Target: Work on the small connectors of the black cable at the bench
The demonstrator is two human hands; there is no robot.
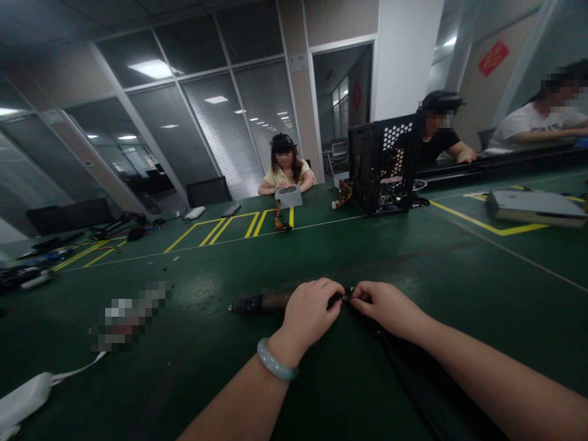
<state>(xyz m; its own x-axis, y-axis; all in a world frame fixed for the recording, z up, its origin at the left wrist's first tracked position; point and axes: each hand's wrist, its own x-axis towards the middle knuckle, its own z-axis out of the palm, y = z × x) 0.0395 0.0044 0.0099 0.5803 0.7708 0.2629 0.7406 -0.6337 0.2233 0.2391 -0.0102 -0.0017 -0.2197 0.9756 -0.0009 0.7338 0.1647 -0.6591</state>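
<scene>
A dark electric screwdriver (264, 304) lies on the green mat with its bit pointing left. Wrapped over its rear end is my left hand (310, 318), the thumb and fingers closed around the body. My right hand (383, 307) pinches a black cable (383, 340) close to the screwdriver's back end. Between my fingertips a small bit of metal shows. Whether the cable's plug is inside the screwdriver or apart from it, I cannot tell. From my right hand the cable runs down toward the front edge of the view.
A black computer case (383, 165) stands at the back right, with a flat grey box (535, 207) farther right. Across the table a person handles a grey power supply (288, 196). At left lie a white power bank (25, 401) and tangled cables (27, 269). Two more people sit at right.
</scene>
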